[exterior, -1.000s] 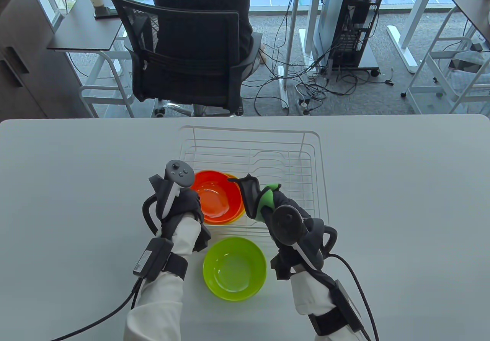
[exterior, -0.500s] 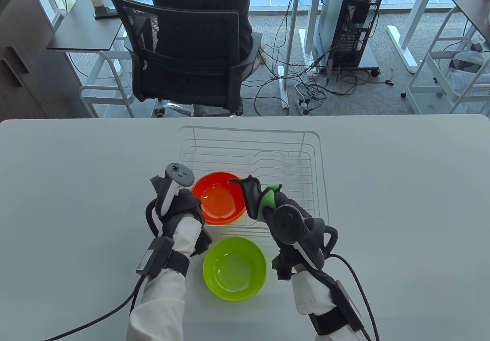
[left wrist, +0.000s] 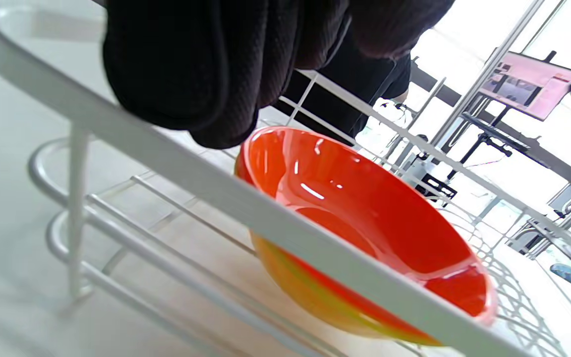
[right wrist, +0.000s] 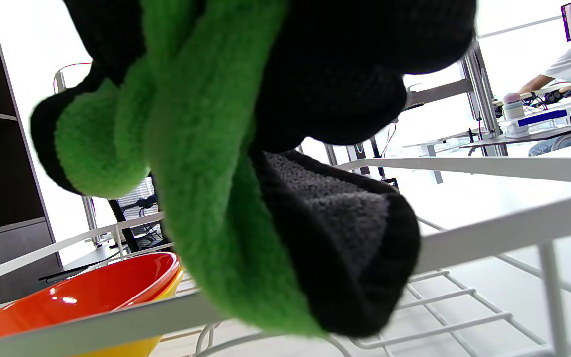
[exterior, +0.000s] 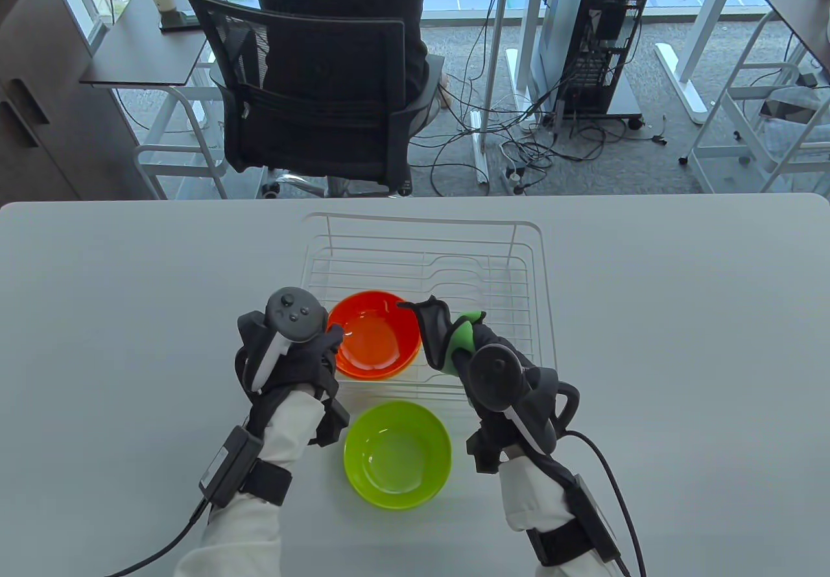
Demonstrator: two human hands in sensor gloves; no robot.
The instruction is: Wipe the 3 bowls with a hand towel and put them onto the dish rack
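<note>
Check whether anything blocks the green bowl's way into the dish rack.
Partly. The round lime-green plastic bowl sits on the table just outside the white wire dish rack. The rack's near-left corner holds the orange bowl nested in a yellow one; its right side and back look free. Only the near rim must be cleared.

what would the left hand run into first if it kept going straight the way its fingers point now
Most likely the red bowl nested on a yellow bowl in the dish rack. The left hand has its fingertips right at that rim; contact is unclear.
</note>
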